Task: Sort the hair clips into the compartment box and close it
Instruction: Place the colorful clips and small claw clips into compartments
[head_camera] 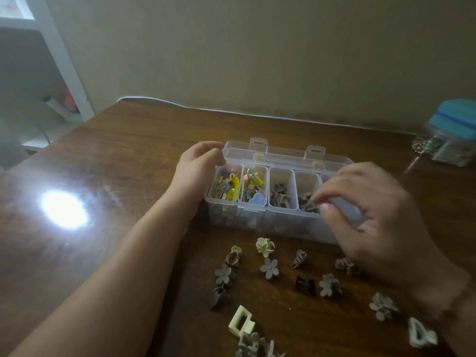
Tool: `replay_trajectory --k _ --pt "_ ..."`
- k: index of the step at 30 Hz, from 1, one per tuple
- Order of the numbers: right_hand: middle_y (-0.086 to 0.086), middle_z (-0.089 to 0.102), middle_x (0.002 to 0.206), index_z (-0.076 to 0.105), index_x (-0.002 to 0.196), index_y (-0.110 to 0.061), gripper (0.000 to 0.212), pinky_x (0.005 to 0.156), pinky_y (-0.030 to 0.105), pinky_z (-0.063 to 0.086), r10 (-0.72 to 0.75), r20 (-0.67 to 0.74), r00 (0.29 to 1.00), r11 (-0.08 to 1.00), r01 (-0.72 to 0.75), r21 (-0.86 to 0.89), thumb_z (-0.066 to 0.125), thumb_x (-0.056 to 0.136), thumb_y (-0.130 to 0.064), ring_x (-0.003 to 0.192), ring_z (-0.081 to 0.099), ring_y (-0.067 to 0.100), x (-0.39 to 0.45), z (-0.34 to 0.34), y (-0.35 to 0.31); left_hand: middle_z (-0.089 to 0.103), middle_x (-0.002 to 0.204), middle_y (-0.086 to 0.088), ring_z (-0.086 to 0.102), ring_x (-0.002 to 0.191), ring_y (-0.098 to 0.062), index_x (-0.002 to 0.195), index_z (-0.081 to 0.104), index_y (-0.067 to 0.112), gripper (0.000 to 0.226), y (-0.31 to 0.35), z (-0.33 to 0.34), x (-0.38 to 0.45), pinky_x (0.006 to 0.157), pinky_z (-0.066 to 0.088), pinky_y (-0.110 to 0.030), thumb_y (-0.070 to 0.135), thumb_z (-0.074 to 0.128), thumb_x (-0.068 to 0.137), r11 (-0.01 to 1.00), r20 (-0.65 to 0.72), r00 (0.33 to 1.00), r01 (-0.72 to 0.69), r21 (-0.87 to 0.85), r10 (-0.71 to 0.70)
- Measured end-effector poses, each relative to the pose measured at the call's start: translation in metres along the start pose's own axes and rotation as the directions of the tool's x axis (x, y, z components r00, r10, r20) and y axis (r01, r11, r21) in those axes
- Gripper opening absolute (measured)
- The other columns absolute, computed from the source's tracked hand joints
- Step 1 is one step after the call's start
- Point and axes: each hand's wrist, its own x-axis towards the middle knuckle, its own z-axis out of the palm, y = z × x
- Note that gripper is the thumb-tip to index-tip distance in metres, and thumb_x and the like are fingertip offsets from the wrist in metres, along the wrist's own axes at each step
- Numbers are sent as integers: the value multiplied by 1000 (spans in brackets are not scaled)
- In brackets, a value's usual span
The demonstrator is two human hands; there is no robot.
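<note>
Writing: none is showing legibly on the compartment box [280, 202] or anything else.
Box: sitting open mid-table [128, 155], lid tipped back.
Left hand [198, 161]: fingers curling against the box's left end.
Right hand [371, 210]: hovering over the right compartments, hiding them; blurred, grip unclear.
Loose hair clips [269, 267]: lying in front of the box, some cut off below.

A dark wooden bench [128, 155] with a glossy top stands against a plain beige wall [257, 47], and a bright white glare [63, 208] from a light shines on its left part. A thin white cable [206, 109] runs along the back edge where bench meets wall. To the far left stands a white shelf unit [59, 63], its blurred contents perhaps including something red.
</note>
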Motion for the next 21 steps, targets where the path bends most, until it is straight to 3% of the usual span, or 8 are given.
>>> replay_trajectory --k 3,7,11,13,15,18,21 --pt "-10 67 86 71 90 -24 27 83 45 42 -21 76 997 998 26 -65 50 90 -41 95 57 16 -1 3 -3 60 119 3 54 119 -20 121 64 20 36 0 0 0 98 49 -43 9 51 90 1000 -1 1000 6 -8 -6" --pt "-8 70 100 70 97 -26 41 96 43 36 6 165 986 980 27 -196 40 94 -53 112 56 21 -2 5 -1 60 115 5 54 116 -19 122 64 19 36 1 -1 -1 94 50 -38 9 50 91 1000 8 1000 5 -13 -5" --pt "-2 71 109 73 100 -18 32 96 48 39 -158 53 986 968 166 -189 53 92 -42 113 57 28 0 4 -18 59 121 2 55 115 -19 123 63 18 36 1 0 -1 93 51 -38 9 50 91 1000 9 1000 12 -19 -12" --pt "-2 70 114 74 101 -19 23 95 50 40 -358 57 932 922 362 -137 59 91 -32 115 57 30 -1 7 -38 60 117 3 56 114 -18 122 64 18 36 1 0 -1 90 51 -37 8 51 89 1000 2 1000 7 -29 -7" --pt "-7 65 127 69 115 -25 24 101 49 39 -502 181 846 858 514 -20 56 95 -28 130 49 28 -4 17 -54 62 113 4 57 112 -18 119 66 19 36 1 0 -1 88 51 -37 9 51 88 999 -9 1000 4 -36 -4" --pt "-15 51 143 45 141 -33 40 110 50 36 -545 393 741 805 593 -2 39 101 -27 146 27 25 -11 38 -54 61 112 6 58 110 -17 120 65 21 36 0 0 -1 88 52 -37 10 51 88 999 1 1000 5 -32 -5" --pt "-19 60 130 54 132 -34 35 111 52 34 -527 387 756 832 553 52 35 103 -28 144 32 22 -13 41 -47 60 110 7 57 106 -13 122 64 20 36 0 -1 -1 82 52 -32 10 51 90 1000 14 1000 0 -29 0"
